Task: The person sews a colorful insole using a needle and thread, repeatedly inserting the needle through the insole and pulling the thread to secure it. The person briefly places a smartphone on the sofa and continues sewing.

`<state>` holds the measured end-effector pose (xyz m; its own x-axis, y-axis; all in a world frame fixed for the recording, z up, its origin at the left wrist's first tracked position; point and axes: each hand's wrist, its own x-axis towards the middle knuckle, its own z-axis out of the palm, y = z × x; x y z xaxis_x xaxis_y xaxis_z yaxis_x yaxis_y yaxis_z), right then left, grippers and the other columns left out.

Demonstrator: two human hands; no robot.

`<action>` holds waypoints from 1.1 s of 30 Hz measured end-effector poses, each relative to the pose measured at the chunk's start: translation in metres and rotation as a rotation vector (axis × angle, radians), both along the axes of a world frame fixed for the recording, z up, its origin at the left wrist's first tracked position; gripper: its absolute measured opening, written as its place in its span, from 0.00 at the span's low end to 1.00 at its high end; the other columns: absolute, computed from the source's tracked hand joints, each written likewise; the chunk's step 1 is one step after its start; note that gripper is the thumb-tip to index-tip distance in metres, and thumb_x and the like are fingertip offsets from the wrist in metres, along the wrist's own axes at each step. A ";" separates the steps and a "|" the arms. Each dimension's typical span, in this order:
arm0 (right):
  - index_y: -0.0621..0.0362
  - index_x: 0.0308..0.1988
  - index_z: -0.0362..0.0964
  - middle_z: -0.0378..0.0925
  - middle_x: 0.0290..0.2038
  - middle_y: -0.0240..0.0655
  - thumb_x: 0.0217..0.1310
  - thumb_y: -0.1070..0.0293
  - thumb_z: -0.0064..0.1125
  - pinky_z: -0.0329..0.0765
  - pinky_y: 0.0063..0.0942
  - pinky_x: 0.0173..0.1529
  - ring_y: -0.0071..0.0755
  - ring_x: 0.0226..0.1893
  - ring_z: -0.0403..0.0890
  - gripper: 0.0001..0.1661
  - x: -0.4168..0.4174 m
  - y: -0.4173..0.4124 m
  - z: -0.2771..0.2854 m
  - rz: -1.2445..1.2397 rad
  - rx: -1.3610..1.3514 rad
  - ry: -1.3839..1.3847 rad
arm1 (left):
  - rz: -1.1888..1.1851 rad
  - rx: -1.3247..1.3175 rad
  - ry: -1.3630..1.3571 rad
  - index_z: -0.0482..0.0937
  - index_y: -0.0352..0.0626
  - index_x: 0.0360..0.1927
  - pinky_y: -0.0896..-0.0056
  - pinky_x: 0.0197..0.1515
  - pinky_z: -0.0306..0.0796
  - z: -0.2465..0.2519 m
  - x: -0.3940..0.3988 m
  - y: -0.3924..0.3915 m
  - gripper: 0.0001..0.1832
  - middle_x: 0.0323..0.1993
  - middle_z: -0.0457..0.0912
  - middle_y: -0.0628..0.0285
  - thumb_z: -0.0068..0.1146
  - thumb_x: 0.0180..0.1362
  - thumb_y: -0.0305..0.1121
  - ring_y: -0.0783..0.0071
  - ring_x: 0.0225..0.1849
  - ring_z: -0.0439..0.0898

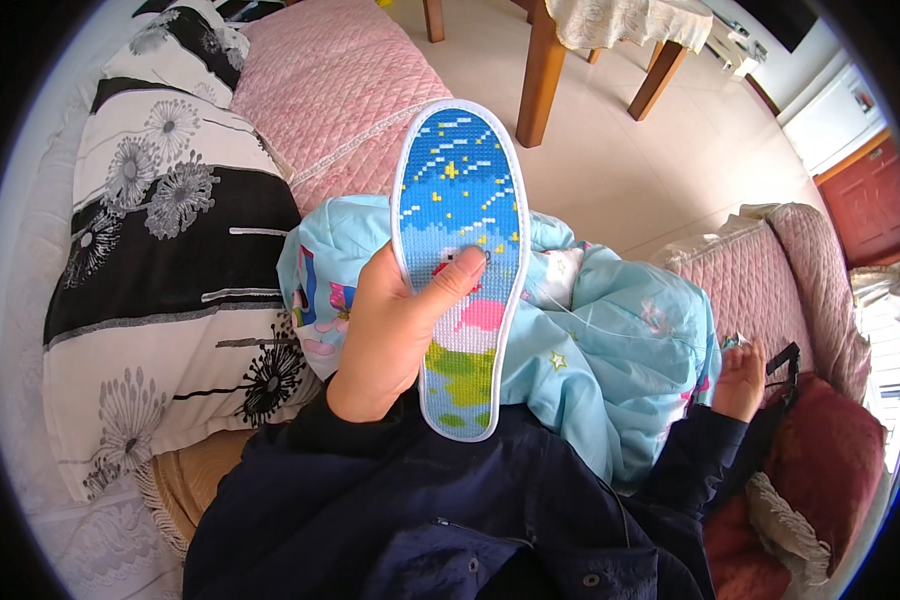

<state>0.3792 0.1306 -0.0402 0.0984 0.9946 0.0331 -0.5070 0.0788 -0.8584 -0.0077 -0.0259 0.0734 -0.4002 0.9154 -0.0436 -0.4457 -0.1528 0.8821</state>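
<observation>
A cross-stitched shoe insole (461, 187) with white edging stands upright in front of me. My left hand (397, 322) grips its middle, the thumb lying across the stitched face and the fingers hidden behind. Blue sky with white and yellow stitches fills the wide end; pink, white and green patches cover the narrower part. From the insole's right side a thin pale thread (585, 319) runs over the light blue patterned fabric (607, 360) on my lap. Off to the right, beside that fabric, is my right hand (742, 382); whether its fingers pinch anything is too small to tell.
A black-and-white floral cover (187, 247) lies at left, beside pink quilted seat padding (337, 82). A wooden table leg (538, 82) stands on the tiled floor (600, 165) ahead. At right are a pink quilted armrest (765, 277), a dark red cushion (825, 457) and a black strap (784, 364).
</observation>
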 end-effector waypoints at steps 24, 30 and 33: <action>0.66 0.32 0.73 0.68 0.30 0.36 0.51 0.86 0.55 0.74 0.18 0.28 0.27 0.26 0.80 0.06 -0.227 -0.100 0.119 0.390 0.610 -0.656 | -0.657 0.278 -0.997 0.60 0.37 0.56 0.77 0.16 0.63 -0.063 0.016 0.013 0.22 0.25 0.69 0.61 0.42 0.62 0.39 0.74 0.15 0.69; 0.68 0.32 0.74 0.66 0.28 0.35 0.36 0.86 0.58 0.73 0.18 0.24 0.25 0.23 0.77 0.14 -0.232 -0.098 0.120 0.298 0.911 -0.783 | -0.954 0.468 -1.236 0.60 0.34 0.54 0.74 0.19 0.67 -0.084 0.037 0.032 0.22 0.26 0.71 0.58 0.40 0.63 0.40 0.70 0.17 0.73; 0.68 0.31 0.75 0.66 0.27 0.35 0.34 0.85 0.60 0.73 0.19 0.27 0.24 0.20 0.75 0.14 -0.234 -0.098 0.116 0.268 0.942 -0.798 | -0.944 0.455 -1.242 0.60 0.35 0.53 0.75 0.19 0.66 -0.081 0.037 0.028 0.22 0.25 0.71 0.58 0.40 0.63 0.41 0.71 0.17 0.72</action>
<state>0.1452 0.0325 0.0761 -0.4760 0.5390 0.6949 0.0308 0.7999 -0.5993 0.0295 0.0021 -0.0078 0.3537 0.8286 0.4341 -0.8914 0.4392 -0.1120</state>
